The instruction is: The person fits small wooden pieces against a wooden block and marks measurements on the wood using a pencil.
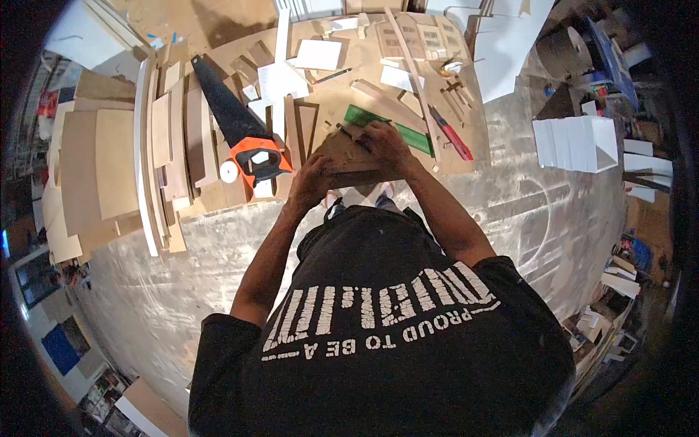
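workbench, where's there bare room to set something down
Two small patches look bare: between the pencil and green strip, and between the white card and window-patterned panels. The left, around the saw and boards, is crowded.

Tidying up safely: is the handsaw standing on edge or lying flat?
Flat: the handsaw lies broad side up on the workbench.

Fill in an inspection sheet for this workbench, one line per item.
Surface: wooden bench top, largely covered.
Job's things: brown wooden piece at the near edge, under the hands; green strip just beyond.
Clutter: orange-handled saw, red knife, pencil, wood offcuts, white pieces.
Hands: left hand at the piece's left side; right hand over its right part, grip unclear.
Cables: nothing seen.
Surroundings: marked floor; white panels beyond the bench.
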`<state>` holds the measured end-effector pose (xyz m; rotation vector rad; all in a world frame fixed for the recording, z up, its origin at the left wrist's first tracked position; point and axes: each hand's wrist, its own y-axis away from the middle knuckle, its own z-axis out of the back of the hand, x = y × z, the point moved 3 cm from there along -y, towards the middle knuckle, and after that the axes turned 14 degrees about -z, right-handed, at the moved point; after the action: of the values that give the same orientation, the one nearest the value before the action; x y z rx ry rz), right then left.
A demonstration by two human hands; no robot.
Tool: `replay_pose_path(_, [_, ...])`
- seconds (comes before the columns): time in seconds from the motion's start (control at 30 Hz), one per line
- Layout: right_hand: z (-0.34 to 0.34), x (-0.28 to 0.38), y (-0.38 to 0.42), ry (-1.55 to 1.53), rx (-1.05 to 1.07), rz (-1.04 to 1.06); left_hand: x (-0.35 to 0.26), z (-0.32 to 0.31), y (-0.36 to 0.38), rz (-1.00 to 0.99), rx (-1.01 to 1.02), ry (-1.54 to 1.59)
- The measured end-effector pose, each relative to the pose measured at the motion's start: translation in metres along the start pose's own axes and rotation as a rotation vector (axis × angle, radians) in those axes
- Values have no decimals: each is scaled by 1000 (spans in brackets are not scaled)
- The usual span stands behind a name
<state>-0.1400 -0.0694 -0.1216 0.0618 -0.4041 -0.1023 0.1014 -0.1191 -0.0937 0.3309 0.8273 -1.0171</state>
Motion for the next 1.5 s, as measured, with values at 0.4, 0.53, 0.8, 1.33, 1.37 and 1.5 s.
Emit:
replay_pose_path(0.4, [-28, -6, 109, -975, -88, -864, -10, -7, -11, -189, -11, -124])
replay_pose_path(0.53, [-31, 1, 106, -889, -148, -871, -6, -8, -16, -222, 46, -130])
replay_pose_path(0.8, [-22, 15, 108, -894, -157, -819, 1, -8, -16, -140, 92, -58])
replay_pose_path(1.33, [-9, 31, 111, -803, -407, -755, -2, -2, -13, -151, 106, -73])
replay_pose_path(1.37, [-5, 35, 110, -781, -426, -707, 0, -5, -12, -155, 100, -74])
replay_pose_path(1.5, [1, 47, 102, -617, -451, -626, 1, -7, -13, -107, 119, -45])
